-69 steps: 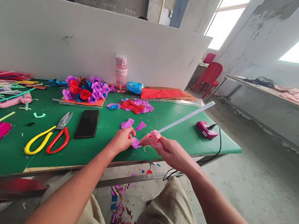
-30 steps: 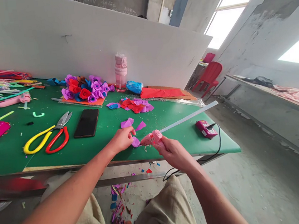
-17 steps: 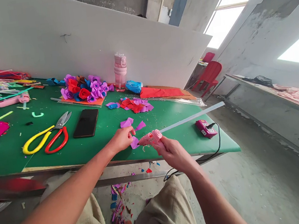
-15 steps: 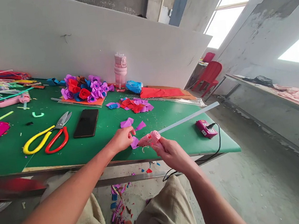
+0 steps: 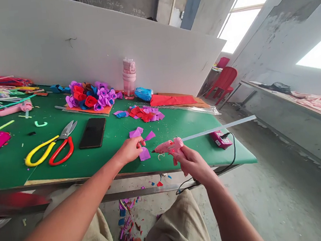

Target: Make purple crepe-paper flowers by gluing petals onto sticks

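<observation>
My right hand point(image 5: 192, 161) is wrapped round a pink hot glue gun point(image 5: 169, 147), its nozzle pointing left. A long translucent glue stick point(image 5: 219, 127) sticks out of the gun's back end. My left hand point(image 5: 132, 150) is closed over a purple petal piece point(image 5: 144, 154) near the table's front edge, fingers bent and pressed together. The nozzle is a short way right of that petal, apart from it. Just beyond my left fingers lie more purple pieces point(image 5: 150, 135). A thin strand of glue point(image 5: 161, 157) lies under the gun.
On the green table point(image 5: 178, 122) are yellow-and-red scissors point(image 5: 60, 145), a black phone point(image 5: 92, 132), loose petals point(image 5: 145, 113), finished flowers point(image 5: 91, 95), a pink bottle point(image 5: 129, 77) and a second glue gun point(image 5: 12, 109). A corded magenta power strip point(image 5: 220, 140) sits at the right.
The glue gun in my right hand has moved right, away from the purple petal, showing more of it. My left hand has stayed nearly in place.
</observation>
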Action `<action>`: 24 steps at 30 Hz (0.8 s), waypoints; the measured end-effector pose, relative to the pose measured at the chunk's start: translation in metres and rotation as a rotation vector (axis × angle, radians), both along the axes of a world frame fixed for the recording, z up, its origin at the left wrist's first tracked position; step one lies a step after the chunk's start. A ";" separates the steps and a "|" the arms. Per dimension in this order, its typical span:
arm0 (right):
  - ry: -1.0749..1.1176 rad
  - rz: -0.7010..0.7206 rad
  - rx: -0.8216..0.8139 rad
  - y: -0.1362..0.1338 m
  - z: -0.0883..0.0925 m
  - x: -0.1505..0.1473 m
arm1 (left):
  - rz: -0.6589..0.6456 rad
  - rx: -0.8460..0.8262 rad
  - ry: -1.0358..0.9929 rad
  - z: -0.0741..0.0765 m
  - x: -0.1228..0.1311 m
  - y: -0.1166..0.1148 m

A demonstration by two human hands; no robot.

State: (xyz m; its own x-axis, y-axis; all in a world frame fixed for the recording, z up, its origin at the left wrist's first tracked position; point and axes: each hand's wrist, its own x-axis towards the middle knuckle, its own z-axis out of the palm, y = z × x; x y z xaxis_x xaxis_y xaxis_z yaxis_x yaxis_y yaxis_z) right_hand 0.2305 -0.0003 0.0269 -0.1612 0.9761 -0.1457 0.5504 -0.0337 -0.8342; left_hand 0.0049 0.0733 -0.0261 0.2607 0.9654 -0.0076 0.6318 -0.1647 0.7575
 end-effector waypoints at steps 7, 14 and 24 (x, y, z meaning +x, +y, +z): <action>0.338 -0.177 -0.145 0.021 -0.017 0.039 | 0.023 -0.207 -0.380 0.008 -0.003 0.000; -0.463 -0.345 0.170 0.051 -0.045 0.057 | -0.030 -0.307 -0.733 0.039 -0.017 -0.016; 0.336 0.067 0.182 0.007 0.010 -0.061 | -0.116 -0.234 -0.721 0.065 -0.047 -0.044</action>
State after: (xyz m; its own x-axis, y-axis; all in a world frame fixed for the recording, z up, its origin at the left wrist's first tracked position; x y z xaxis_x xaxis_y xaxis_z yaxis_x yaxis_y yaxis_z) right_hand 0.1692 0.0072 0.0372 -0.2351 0.9667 0.1010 0.2408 0.1586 -0.9575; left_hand -0.0418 0.0297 0.0390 0.3781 0.9258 0.0022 -0.0432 0.0153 0.9990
